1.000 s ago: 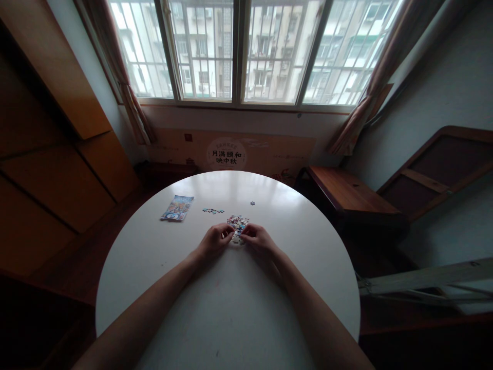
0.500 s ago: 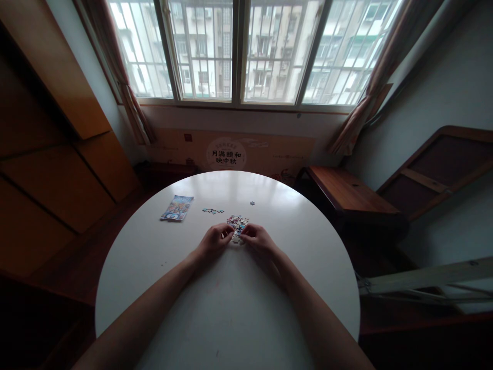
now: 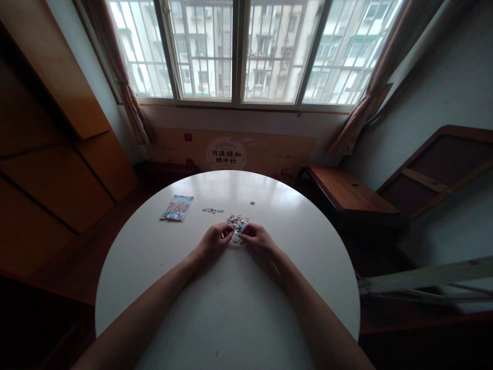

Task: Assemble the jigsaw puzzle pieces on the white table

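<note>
On the round white table (image 3: 231, 308) lies a small heap of colourful jigsaw pieces (image 3: 238, 222). My left hand (image 3: 215, 239) rests at the heap's near left edge with its fingers curled in a pinch. My right hand (image 3: 259, 239) mirrors it on the near right, fingers also pinched. The fingertips of both meet over the near pieces; what each pinch holds is too small to name. A short row of joined pieces (image 3: 213, 210) lies just left of the heap, and a single piece (image 3: 252, 203) sits beyond it.
A printed puzzle packet (image 3: 177, 207) lies on the table's far left. A low wooden bench (image 3: 346, 192) stands to the right, wooden cabinets (image 3: 57, 169) to the left, and a barred window (image 3: 246, 51) ahead.
</note>
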`<state>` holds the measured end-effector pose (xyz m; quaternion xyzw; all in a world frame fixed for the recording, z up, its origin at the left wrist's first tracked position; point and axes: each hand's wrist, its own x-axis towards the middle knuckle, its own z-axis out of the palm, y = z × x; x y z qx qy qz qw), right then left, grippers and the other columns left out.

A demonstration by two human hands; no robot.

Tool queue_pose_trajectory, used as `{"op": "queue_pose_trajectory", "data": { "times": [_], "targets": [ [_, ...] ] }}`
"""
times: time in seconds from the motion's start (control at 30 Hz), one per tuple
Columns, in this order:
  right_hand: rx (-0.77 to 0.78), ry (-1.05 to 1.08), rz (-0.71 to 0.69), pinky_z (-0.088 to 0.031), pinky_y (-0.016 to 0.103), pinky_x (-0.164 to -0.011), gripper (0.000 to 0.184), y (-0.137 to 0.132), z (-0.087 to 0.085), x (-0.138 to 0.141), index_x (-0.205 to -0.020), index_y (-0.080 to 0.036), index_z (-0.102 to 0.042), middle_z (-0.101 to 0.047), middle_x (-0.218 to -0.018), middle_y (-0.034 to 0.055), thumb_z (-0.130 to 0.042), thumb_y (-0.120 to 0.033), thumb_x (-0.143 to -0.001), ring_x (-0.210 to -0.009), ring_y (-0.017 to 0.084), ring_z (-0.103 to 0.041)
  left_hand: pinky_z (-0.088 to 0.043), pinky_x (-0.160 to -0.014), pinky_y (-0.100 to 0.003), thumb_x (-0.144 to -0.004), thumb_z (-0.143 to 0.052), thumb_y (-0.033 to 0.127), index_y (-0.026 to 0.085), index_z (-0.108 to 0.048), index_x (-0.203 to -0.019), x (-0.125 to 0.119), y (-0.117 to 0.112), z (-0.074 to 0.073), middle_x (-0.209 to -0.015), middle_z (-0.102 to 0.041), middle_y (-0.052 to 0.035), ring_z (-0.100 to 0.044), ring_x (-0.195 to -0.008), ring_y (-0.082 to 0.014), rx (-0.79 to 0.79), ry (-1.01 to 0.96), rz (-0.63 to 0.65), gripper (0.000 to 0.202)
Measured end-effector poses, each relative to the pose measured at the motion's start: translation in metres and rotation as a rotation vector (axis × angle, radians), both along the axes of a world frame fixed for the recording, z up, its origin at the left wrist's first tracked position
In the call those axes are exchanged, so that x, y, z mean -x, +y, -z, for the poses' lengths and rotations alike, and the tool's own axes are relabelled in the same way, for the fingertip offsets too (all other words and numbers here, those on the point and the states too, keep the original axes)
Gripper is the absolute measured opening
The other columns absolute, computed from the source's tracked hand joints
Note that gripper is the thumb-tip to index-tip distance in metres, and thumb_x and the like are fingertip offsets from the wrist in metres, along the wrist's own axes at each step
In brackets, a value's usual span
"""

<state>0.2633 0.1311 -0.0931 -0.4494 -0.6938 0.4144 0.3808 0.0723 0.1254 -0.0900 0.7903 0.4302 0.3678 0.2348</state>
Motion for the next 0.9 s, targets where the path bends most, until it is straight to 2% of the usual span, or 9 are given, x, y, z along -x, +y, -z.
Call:
{"op": "queue_pose_trajectory", "data": {
  "times": [0.9],
  "targets": [
    [0.006, 0.009, -0.004, -0.037, 0.02, -0.049, 0.013, -0.0019, -0.0038, 0.0006, -0.07, -0.014, -0.059, -0.059, -0.058, -0.0005, -0.065, -0.026, -0.068, -0.052, 0.01, -0.05, -0.043, -0.056, -0.019, -0.08, -0.054, 0.022, 0.014, -0.065, -0.08, -0.0006, -0.0016, -0.0029, -0.07, -0.063, -0.0012, -0.054, -0.06, -0.0095, -0.002, -0.001, -0.007, 0.015]
  ]
}}
